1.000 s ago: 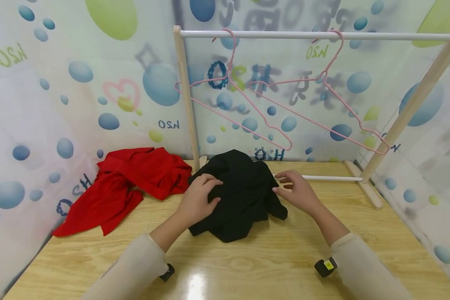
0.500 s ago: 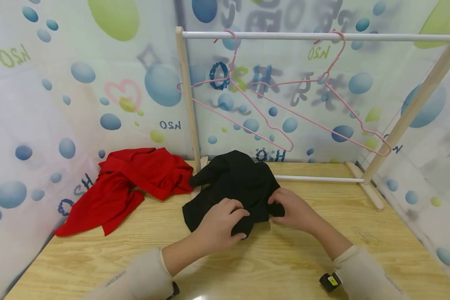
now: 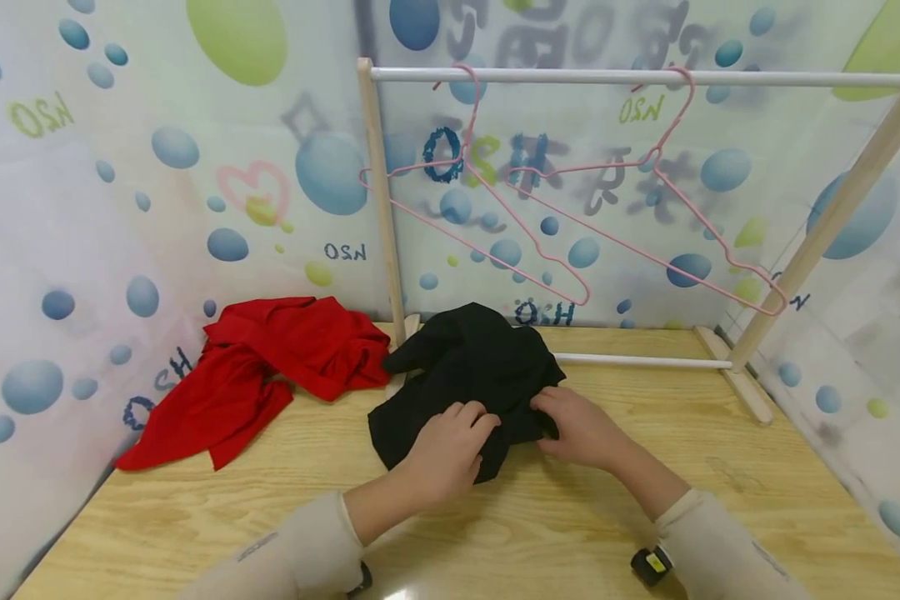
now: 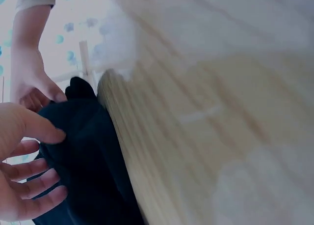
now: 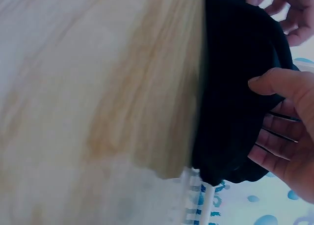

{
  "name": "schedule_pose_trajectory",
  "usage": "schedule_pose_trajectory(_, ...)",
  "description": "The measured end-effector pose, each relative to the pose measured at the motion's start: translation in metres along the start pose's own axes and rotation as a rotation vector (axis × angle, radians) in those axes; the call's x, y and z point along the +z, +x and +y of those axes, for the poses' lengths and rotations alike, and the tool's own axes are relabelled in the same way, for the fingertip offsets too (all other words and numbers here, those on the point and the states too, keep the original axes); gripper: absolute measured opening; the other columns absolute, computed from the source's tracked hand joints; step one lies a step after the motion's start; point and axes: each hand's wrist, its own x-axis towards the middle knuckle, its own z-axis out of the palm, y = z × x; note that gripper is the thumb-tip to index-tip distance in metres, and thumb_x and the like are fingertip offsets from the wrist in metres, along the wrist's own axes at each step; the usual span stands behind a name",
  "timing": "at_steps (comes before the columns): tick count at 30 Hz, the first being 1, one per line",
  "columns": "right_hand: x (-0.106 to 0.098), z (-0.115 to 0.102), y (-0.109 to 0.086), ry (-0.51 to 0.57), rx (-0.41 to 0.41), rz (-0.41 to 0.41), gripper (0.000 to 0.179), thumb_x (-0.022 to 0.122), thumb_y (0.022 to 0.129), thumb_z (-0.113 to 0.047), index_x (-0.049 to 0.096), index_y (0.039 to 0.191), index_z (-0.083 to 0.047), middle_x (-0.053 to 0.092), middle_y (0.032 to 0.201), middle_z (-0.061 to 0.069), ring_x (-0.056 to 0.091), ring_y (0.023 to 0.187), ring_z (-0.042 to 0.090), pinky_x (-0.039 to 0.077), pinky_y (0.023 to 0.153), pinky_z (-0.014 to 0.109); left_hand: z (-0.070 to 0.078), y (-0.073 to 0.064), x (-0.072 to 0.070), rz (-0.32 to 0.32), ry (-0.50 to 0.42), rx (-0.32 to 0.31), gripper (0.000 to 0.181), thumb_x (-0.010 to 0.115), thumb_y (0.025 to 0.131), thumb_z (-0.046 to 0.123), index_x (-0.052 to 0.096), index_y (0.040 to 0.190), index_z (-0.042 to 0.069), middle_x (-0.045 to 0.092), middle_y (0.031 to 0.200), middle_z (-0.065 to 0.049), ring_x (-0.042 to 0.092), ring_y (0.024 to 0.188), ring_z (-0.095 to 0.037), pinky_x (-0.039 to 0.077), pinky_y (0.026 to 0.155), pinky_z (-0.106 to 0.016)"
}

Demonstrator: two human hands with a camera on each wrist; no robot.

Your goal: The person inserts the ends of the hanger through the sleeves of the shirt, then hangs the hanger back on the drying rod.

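A crumpled black cloth garment (image 3: 457,367) lies heaped on the table in front of me. At its near edge, my left hand (image 3: 450,454) touches the fabric; the left wrist view shows the thumb (image 4: 56,135) and loosely bent fingers (image 4: 44,185) spread apart against it. My right hand (image 3: 577,429) is at the right side of the heap. In the right wrist view, its thumb (image 5: 265,82) rests on the black cloth while the fingers (image 5: 277,144) stand apart from it along the cloth's edge. Some fingertips are hidden in the head view.
A red garment (image 3: 292,350) lies crumpled at the back left. Behind stands a clothes rack with a white top rail (image 3: 570,77) and wooden posts (image 3: 825,233). Two pink hangers (image 3: 528,229) hang from it. Patterned cloth walls surround the wooden table (image 3: 682,483).
My left hand has moved from the garment's left side to its near edge, and the right hand has come in against its right side. The black cloth's left part has shifted and spread slightly.
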Motion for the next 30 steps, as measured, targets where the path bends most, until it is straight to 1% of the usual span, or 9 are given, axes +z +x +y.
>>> schedule_pose_trajectory(2,-0.004,-0.001,-0.002,0.009,0.001,0.011,0.036,0.078,0.075,-0.014,0.065,0.106,-0.002,0.062,0.102,0.008,0.059,0.091,0.024,0.052,0.081,0.04,-0.003,-0.001,0.0,0.009,0.003,-0.02,0.042,0.074,0.077,0.003,0.06,0.116,0.01,0.059,0.103,-0.005,0.06,0.084,-0.02,0.052,0.061,-0.028)
schedule_pose_trajectory(5,-0.012,-0.002,-0.004,0.028,0.004,0.023,0.035,0.076,0.076,-0.014,0.065,0.107,-0.002,0.063,0.104,0.008,0.06,0.096,0.026,0.051,0.085,0.042,-0.008,-0.002,-0.001,0.016,-0.028,-0.053,0.039,0.068,0.077,-0.004,0.061,0.113,0.011,0.062,0.093,-0.003,0.061,0.076,-0.019,0.051,0.058,-0.027)
schedule_pose_trajectory(9,-0.026,-0.003,-0.008,0.074,0.008,0.03,0.034,0.076,0.077,-0.014,0.066,0.107,-0.002,0.065,0.102,0.007,0.06,0.092,0.024,0.051,0.082,0.042,-0.016,-0.004,-0.004,0.051,-0.095,-0.075,0.036,0.068,0.075,-0.005,0.061,0.107,0.011,0.062,0.082,0.0,0.059,0.071,-0.017,0.048,0.056,-0.026)
schedule_pose_trajectory(14,-0.043,-0.003,-0.011,0.174,0.003,0.056,0.029,0.078,0.079,-0.014,0.067,0.104,-0.005,0.064,0.093,0.0,0.059,0.079,0.015,0.053,0.071,0.036,-0.03,-0.005,-0.017,0.159,-0.124,-0.086,0.034,0.069,0.072,-0.006,0.064,0.101,0.01,0.06,0.078,0.0,0.055,0.066,-0.015,0.047,0.054,-0.026)
schedule_pose_trajectory(17,-0.052,-0.001,-0.013,0.268,0.005,0.037,0.026,0.077,0.081,-0.015,0.067,0.104,-0.007,0.064,0.091,-0.004,0.059,0.076,0.009,0.054,0.067,0.031,-0.041,-0.006,-0.024,0.216,-0.123,-0.111,0.032,0.068,0.071,-0.008,0.065,0.098,0.008,0.06,0.077,-0.001,0.056,0.066,-0.016,0.048,0.056,-0.028)
schedule_pose_trajectory(19,-0.057,0.0,-0.014,0.316,0.014,0.016,0.025,0.077,0.083,-0.017,0.067,0.104,-0.008,0.064,0.09,-0.006,0.058,0.075,0.006,0.054,0.066,0.028,-0.051,-0.008,-0.027,0.238,-0.123,-0.134,0.03,0.067,0.071,-0.009,0.065,0.096,0.007,0.06,0.077,-0.002,0.058,0.066,-0.018,0.049,0.057,-0.03)
schedule_pose_trajectory(22,-0.06,0.004,-0.016,0.354,0.034,-0.011,0.024,0.076,0.085,-0.019,0.067,0.104,-0.008,0.064,0.09,-0.007,0.057,0.073,0.005,0.054,0.065,0.027,-0.067,-0.012,-0.029,0.246,-0.137,-0.185,0.027,0.065,0.071,-0.009,0.066,0.093,0.007,0.06,0.076,-0.004,0.057,0.067,-0.019,0.049,0.056,-0.031)
schedule_pose_trajectory(25,-0.061,0.009,-0.018,0.375,0.063,-0.024,0.024,0.075,0.087,-0.02,0.067,0.106,-0.008,0.063,0.09,-0.007,0.056,0.074,0.005,0.053,0.065,0.027,-0.085,-0.016,-0.027,0.242,-0.143,-0.248,0.024,0.064,0.072,-0.009,0.067,0.091,0.006,0.06,0.076,-0.005,0.058,0.066,-0.021,0.049,0.053,-0.032)
schedule_pose_trajectory(30,-0.058,0.02,-0.022,0.417,0.134,-0.059,0.026,0.073,0.089,-0.024,0.067,0.108,-0.007,0.062,0.089,-0.007,0.056,0.078,0.009,0.052,0.065,0.028,-0.113,-0.021,-0.016,0.182,-0.145,-0.356,0.021,0.063,0.073,-0.007,0.068,0.088,0.006,0.063,0.079,-0.006,0.061,0.068,-0.023,0.051,0.054,-0.034)
